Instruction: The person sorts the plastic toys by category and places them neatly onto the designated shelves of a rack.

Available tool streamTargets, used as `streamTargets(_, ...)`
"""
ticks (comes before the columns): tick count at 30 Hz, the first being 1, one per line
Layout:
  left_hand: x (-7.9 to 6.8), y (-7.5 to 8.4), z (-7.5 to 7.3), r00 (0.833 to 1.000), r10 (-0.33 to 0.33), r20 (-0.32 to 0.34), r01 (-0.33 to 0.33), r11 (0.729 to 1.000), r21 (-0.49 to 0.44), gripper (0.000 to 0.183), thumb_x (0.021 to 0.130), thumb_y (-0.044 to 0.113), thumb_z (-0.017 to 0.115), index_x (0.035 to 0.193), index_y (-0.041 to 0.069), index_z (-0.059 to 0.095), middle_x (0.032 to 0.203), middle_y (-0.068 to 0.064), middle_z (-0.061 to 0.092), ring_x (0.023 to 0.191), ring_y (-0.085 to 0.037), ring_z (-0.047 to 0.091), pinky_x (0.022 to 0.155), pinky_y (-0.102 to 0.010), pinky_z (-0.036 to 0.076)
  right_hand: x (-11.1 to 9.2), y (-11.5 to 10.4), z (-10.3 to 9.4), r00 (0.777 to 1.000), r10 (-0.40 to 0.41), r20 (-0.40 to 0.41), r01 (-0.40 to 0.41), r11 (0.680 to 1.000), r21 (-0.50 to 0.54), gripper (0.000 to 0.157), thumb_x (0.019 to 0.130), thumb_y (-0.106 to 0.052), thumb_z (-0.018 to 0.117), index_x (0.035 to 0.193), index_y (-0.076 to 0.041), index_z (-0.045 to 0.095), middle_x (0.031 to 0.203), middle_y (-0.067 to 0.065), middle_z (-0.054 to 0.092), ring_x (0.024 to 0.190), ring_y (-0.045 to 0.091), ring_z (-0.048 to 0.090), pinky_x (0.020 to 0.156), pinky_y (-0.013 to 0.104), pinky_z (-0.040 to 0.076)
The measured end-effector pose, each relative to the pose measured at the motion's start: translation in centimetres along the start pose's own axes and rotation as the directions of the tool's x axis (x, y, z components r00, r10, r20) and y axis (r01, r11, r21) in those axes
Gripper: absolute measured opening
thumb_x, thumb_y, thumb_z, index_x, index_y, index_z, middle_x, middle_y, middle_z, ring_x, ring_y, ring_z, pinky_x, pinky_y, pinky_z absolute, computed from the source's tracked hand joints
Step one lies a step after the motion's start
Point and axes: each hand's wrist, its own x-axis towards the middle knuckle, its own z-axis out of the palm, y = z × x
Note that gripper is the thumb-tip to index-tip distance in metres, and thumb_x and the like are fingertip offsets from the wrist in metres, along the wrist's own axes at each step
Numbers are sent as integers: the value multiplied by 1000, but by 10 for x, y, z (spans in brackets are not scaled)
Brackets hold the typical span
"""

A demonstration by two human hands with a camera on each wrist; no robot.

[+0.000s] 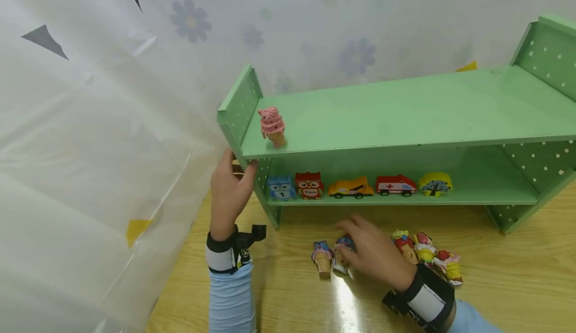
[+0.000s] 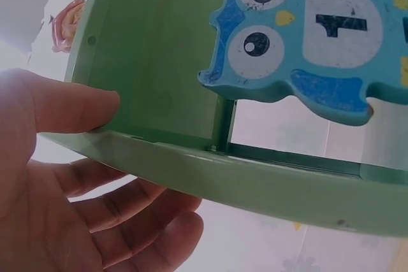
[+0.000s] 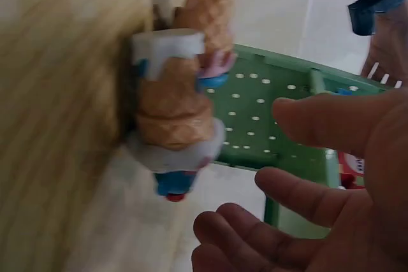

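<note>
My left hand [image 1: 230,190] grips the left side panel of a green shelf [image 1: 342,118]. In the left wrist view its thumb lies on the inner face and the fingers curl outside the edge. Over the wooden table, my right hand [image 1: 375,253] hovers with loosely bent fingers, holding nothing. Closest to it lies a toy ice cream cone with a blue top and white base [image 3: 172,106], apart from the fingers in the right wrist view. Beside that lies another toy ice cream cone [image 1: 322,264]. A pink pig-faced ice cream toy [image 1: 272,127] stands on the upper shelf, left end.
On the lower shelf stand a blue owl block [image 1: 281,189], a red owl block [image 1: 309,185], a yellow tow truck [image 1: 351,188], a white-and-red ambulance [image 1: 396,186] and a yellow tree block [image 1: 435,184]. Several ice cream toys [image 1: 425,250] lie right of my right hand.
</note>
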Motion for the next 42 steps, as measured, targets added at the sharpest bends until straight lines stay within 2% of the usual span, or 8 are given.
streamTargets(3,0,0,-1,1000,6,-4,-6,1000,-3,42,94,28,58,133,14,51,109,-11,64,84,-24,65,68,-41,59,0,6,7,996,65,56,-66,998,8,46,81,-27,74,119,-7,62,107,13,62,81,19,60,57,30,48)
streamTargets(8,0,-1,0,1000,8,-7,-8,1000,1,42,94,28,58,133,14,51,108,-12,65,85,-25,65,68,-41,59,0,9,12,973,159,164,-168,985,37,47,85,-33,69,123,-6,60,113,16,62,85,24,61,58,32,48)
streamTargets(14,0,0,0,1000,1,-9,-1,1000,7,42,94,28,58,132,14,51,108,-11,65,85,-24,65,69,-41,59,1,10,14,957,178,228,-193,980,43,47,86,-33,68,122,-5,60,114,17,63,93,27,62,62,36,50)
streamTargets(18,0,0,0,1000,2,-13,-2,1000,9,42,93,28,58,132,14,52,108,-11,65,85,-24,65,68,-41,59,3,10,15,952,185,244,-203,978,51,47,84,-31,70,121,-4,60,112,15,64,92,25,61,62,35,49)
streamTargets(23,0,-1,0,1000,2,-10,-2,1000,3,43,93,28,59,132,14,51,108,-12,65,85,-24,65,69,-42,59,4,11,17,945,199,258,-223,973,66,45,82,-30,72,119,-5,61,108,13,64,82,17,57,58,31,44)
streamTargets(29,1,1,0,1000,-13,-12,13,1000,2,42,92,27,59,132,14,52,107,-11,65,85,-24,65,68,-41,59,5,13,18,950,199,241,-224,971,81,43,80,-28,74,115,-7,63,104,11,65,78,14,56,59,30,44)
streamTargets(35,0,2,0,999,-33,-12,33,999,11,40,92,25,58,130,14,52,105,-11,65,86,-22,64,70,-41,60,3,12,18,957,177,229,-213,967,142,42,80,-23,74,115,-6,62,96,8,62,63,11,48,52,27,39)
streamTargets(42,1,2,1,999,-26,-18,27,1000,17,40,93,26,58,130,13,53,104,-11,65,83,-23,65,69,-41,60,-2,9,21,966,158,205,-189,971,147,41,79,-23,74,116,-9,61,100,4,58,69,11,48,55,25,40)
